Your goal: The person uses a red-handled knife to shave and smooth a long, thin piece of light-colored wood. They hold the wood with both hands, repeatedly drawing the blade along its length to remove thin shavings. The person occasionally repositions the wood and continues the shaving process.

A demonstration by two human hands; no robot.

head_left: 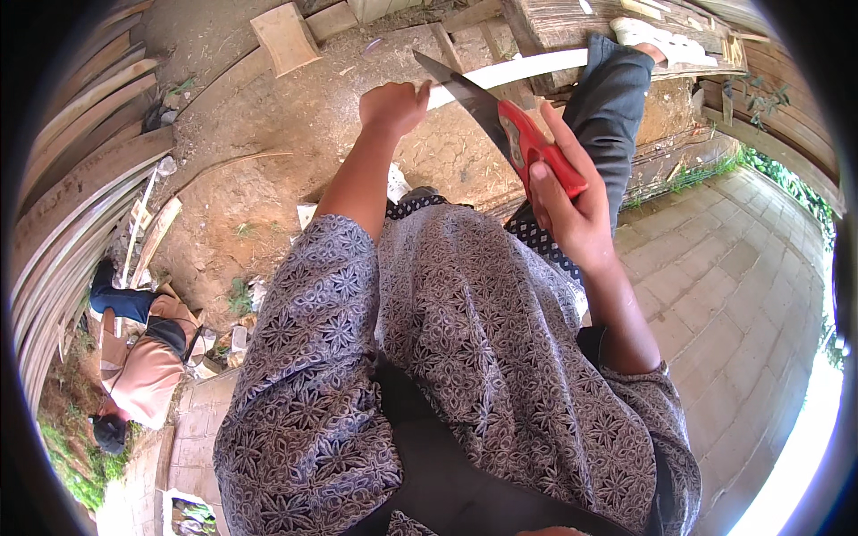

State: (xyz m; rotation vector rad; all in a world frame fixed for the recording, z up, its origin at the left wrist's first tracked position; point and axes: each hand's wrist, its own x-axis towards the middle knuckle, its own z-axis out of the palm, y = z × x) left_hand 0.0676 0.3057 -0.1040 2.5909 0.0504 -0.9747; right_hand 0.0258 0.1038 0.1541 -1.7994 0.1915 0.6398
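My right hand point(576, 192) is wrapped round the red handle of a handsaw point(487, 112). The blade points up and to the left, lying across a long, narrow white strip point(536, 67). At the left end of that strip, my left hand point(393, 107) is closed on it, near the saw's tip. The strip runs rightward to my leg point(612, 103) in dark trousers; whether the strip is wood or plastic I cannot tell. My foot in a white shoe point(661, 43) rests on wooden planks.
Bare earth point(241, 170) with wood scraps lies ahead. A short board point(286, 40) is at the far left, stacked planks point(80, 179) along the left side. Another person point(147, 357) is at the lower left. Paving point(724, 268) spreads on the right.
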